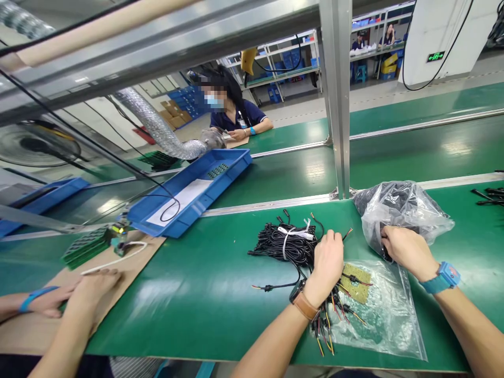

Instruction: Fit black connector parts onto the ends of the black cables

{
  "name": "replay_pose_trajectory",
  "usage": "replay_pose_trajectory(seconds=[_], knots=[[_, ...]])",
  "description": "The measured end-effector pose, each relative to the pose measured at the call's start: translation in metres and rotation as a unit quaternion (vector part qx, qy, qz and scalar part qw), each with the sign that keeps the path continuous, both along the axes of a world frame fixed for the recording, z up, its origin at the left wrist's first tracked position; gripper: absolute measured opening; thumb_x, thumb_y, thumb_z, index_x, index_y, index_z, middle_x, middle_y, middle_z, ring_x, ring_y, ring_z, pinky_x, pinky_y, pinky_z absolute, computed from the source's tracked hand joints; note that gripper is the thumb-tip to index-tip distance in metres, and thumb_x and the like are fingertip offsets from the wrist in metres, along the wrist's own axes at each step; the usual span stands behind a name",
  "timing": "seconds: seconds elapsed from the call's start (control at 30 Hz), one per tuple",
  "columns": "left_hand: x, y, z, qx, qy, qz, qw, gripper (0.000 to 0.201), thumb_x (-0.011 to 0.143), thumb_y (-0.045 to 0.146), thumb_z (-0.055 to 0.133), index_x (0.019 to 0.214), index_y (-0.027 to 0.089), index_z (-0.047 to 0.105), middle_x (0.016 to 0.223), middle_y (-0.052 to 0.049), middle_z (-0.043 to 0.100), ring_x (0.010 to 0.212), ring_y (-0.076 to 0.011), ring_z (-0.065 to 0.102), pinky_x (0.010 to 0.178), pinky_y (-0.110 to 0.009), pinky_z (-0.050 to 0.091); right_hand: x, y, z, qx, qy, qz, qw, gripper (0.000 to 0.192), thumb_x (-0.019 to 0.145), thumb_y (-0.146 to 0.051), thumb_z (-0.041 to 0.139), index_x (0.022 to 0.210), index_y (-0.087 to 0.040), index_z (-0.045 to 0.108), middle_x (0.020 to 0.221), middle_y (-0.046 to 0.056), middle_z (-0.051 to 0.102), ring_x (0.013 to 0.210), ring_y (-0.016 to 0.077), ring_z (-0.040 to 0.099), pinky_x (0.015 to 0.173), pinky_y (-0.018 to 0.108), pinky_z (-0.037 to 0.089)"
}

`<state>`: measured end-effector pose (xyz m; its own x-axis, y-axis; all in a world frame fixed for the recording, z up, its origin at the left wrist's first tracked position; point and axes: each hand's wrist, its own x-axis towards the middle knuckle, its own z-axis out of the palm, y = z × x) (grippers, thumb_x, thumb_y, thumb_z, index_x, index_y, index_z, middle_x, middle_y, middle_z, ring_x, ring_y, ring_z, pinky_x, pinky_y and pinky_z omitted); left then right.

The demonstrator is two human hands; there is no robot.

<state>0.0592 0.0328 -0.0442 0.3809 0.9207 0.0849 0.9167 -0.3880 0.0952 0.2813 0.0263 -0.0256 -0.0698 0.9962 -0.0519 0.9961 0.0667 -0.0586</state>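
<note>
Black cable bundle (289, 239) near back edge of green bench (189, 304); loose wire ends (346, 308) trail toward front edge, partly hidden by left hand (328, 259), can't tell its grip; right hand (409, 253) apart from it, at clear bag (423, 215) on back edge, fingertips hidden, hold unclear

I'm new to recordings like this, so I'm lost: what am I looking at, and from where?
No robot here: a person wears a camera on their head, so this single picture looks forward and down at their own bare hands. The left hand, wearing a watch, is at a tied bundle of black cables on the green work surface; its exact grip is hidden. The right hand, with a blue wristband, has its fingers at a clear bag of dark items. A flat plastic bag lies between the hands, nearer the viewer. At far left are a co-worker's hands.
</note>
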Motion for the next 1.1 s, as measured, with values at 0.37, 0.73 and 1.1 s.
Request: replay_pose_trajectory(seconds=[0.37, 0.73, 1.1], knots=[[-0.038, -0.006, 0.031, -0.121, -0.17, -0.205, 0.956, 0.016, 0.098, 0.009, 0.05, 0.098, 0.02, 0.062, 0.093, -0.002, 0.067, 0.084, -0.0167, 0.063, 0.075, -0.026, 0.044, 0.013, -0.005, 0.006, 0.089, 0.109, 0.04, 0.989, 0.009, 0.099, -0.023, 0.051, 0.096, -0.019, 0.059, 0.082, 0.005, 0.072, 0.076, 0.0236, 0.072, 0.068, 0.031, 0.048], [-0.034, -0.016, 0.04, -0.127, -0.007, -0.191, 0.973, 0.019, 0.094, 0.007, 0.048, 0.083, 0.017, 0.059, 0.085, -0.004, 0.063, 0.079, -0.0189, 0.062, 0.074, -0.029, 0.046, -0.01, -0.026, 0.029, 0.276, 0.303, 0.243, 0.879, 0.009, 0.105, -0.023, 0.052, 0.112, -0.021, 0.056, 0.093, 0.006, 0.068, 0.08, 0.0186, 0.066, 0.073, 0.03, 0.051], [-0.027, -0.022, 0.023, -0.083, 0.011, -0.163, 0.983, 0.023, 0.084, 0.0, 0.048, 0.09, 0.015, 0.063, 0.086, -0.008, 0.066, 0.085, -0.0234, 0.065, 0.082, -0.035, 0.05, -0.043, -0.032, 0.006, 0.036, 0.317, 0.306, 0.897, 0.025, 0.11, -0.029, 0.031, 0.098, -0.02, 0.052, 0.086, 0.005, 0.06, 0.076, 0.0196, 0.057, 0.07, 0.033, 0.046]])
